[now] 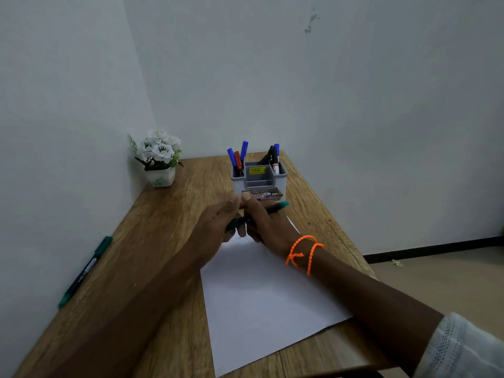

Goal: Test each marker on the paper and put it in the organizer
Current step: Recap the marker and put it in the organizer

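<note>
Fingers of both my hands curl round one green marker [256,214] above the far end of the paper [261,296]; my left hand [218,227] grips its left part, where the teal end shows below my fingers, and my right hand [268,225] grips the middle, with the other teal end sticking out to the right just in front of the organizer [259,177]; whether the cap is on or off I cannot tell, since my fingers and some blur cover that part; the marker lies nearly level, tilted up slightly to the right; the white sheet rests flat on the wooden table [169,219], partly under my forearms; the grey organizer stands at the far end of the table, with blue and red markers [238,158] upright in its left compartment and black, blue and white-bodied ones [274,158] in its right compartment, its middle section bearing a yellow sticker; a second green marker [86,270] lies along the table's left edge beside the wall, well apart from my hands; a small pot of white flowers [159,156] sits in the far left corner; orange bands [304,253] circle my right wrist.
</note>
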